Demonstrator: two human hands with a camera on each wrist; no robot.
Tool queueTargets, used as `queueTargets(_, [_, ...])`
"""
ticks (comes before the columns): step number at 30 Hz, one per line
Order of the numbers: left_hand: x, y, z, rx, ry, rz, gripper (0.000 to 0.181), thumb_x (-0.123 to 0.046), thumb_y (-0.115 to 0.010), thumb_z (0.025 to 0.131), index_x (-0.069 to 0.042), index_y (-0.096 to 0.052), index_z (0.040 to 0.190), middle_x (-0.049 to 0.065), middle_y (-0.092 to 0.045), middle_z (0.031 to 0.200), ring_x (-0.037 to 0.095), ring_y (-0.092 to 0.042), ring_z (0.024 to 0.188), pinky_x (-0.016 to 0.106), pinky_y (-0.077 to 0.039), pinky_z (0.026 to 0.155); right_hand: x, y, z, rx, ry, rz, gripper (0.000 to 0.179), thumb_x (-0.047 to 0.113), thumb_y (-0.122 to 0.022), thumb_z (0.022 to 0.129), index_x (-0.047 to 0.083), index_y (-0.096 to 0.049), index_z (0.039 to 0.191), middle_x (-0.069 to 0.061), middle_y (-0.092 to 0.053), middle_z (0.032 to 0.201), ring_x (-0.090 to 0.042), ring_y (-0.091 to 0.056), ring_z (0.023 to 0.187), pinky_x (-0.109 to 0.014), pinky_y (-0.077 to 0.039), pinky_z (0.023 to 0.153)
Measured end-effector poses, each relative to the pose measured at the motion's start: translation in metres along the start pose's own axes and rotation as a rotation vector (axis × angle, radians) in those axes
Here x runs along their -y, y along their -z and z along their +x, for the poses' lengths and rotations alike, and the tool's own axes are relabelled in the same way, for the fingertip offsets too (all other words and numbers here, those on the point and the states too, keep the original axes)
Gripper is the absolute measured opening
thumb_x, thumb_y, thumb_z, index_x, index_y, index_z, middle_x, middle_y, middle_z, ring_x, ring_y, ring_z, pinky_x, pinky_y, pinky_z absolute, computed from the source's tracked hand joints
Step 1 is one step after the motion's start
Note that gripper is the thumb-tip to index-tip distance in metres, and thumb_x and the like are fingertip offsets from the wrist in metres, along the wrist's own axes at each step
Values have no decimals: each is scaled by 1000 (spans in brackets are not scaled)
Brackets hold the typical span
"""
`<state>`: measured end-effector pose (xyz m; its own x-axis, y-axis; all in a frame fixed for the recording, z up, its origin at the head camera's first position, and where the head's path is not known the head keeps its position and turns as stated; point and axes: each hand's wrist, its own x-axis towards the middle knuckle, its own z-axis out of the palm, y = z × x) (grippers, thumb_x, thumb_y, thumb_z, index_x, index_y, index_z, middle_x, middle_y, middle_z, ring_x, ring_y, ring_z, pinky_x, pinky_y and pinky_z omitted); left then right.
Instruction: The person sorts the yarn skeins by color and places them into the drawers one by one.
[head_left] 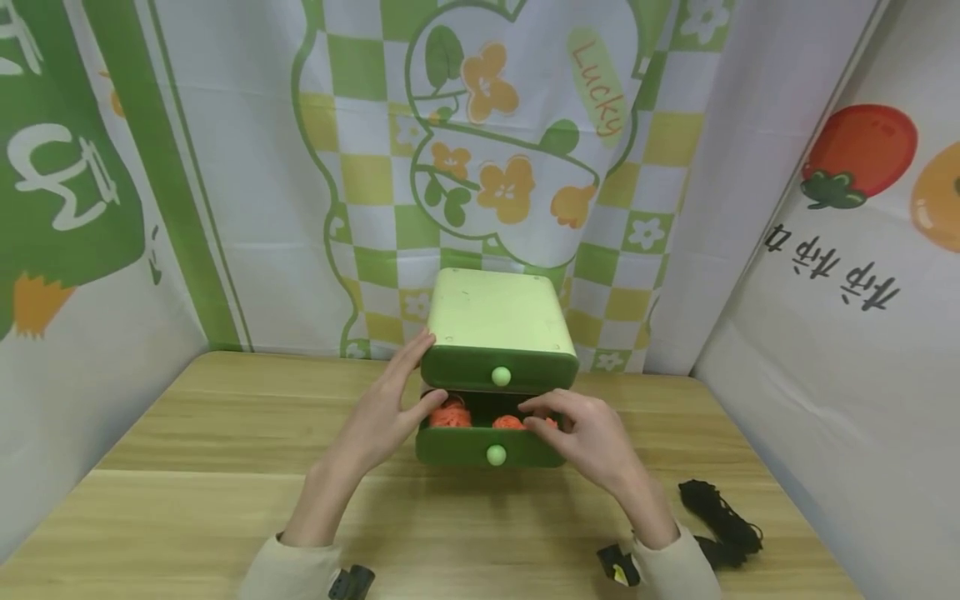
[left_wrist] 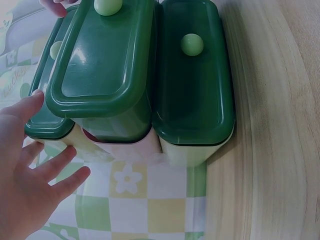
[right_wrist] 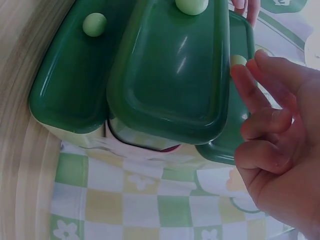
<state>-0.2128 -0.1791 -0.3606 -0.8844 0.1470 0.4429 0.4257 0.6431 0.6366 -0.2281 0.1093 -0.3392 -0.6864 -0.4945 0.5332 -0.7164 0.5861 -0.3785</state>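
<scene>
A small drawer cabinet (head_left: 495,308) with a pale green top and dark green fronts stands on the table. Its middle drawer (head_left: 450,448) is pulled out; the drawers above and below look pushed in. Inside lie orange-red bundles, one at the left end (head_left: 450,414) and one near the middle (head_left: 507,422), with a bit more colour by the right hand. My left hand (head_left: 378,417) rests at the cabinet's left side, fingers spread, thumb over the drawer's left end. Above the drawer's right end is my right hand (head_left: 588,429), its thumb and forefinger apart, other fingers bent, holding nothing visible.
A bundle of black cord (head_left: 722,525) lies on the wooden table (head_left: 187,492) at the right, near my right sleeve. A patterned cloth (head_left: 367,167) hangs close behind the cabinet, and printed sheets rise at both sides.
</scene>
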Motion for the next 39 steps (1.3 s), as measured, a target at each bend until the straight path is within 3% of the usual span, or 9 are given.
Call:
queueTargets(8, [-1,0,0,-3,-12,-9,77,-35,-63,98,-36,-17,159,-6,-13,168,30,-25,151,64,-30,114,7,4,-3,180,-22,11,16,32,-71,92,27,-76,106,12,-75,93,1,-66,77,-23,-55,68])
queueTargets(17, [-1,0,1,0,-14,0,77,-37,-63,98,-36,-17,159,-9,-13,167,29,-25,151,63,-32,114,6,3,-5,417,-13,106,26,32,-69,94,26,-73,119,12,-75,94,2,-64,75,-20,-51,66])
queueTargets(21, [-1,1,0,0,-15,-4,76,-39,-62,98,-36,-17,159,-8,-13,167,29,-25,151,64,-32,114,5,1,-5,527,0,146,32,28,-67,96,26,-68,128,11,-74,100,2,-66,85,-22,-53,74])
queueTargets(25, [-1,1,0,-3,-12,-9,76,-37,-63,98,-36,-18,159,-8,-13,167,29,-25,151,64,-32,113,4,1,-4,652,-33,224,41,32,-63,98,26,-59,138,7,-73,113,-5,-66,65,-24,-56,64])
queueTargets(29, [-2,1,0,1,-6,-7,77,-36,-64,98,-36,-17,159,-9,-12,167,29,-24,152,64,-32,113,4,0,-5,706,-96,287,45,34,-62,98,30,-54,142,2,-70,119,-11,-52,40,-26,-52,46])
queueTargets(39, [-2,1,0,6,-2,-7,76,-44,-61,97,-36,-18,159,-9,-13,167,29,-24,152,64,-32,114,-2,-4,-7,760,-119,353,51,31,-63,98,34,-48,146,1,-64,128,-10,-55,43,-30,-55,51])
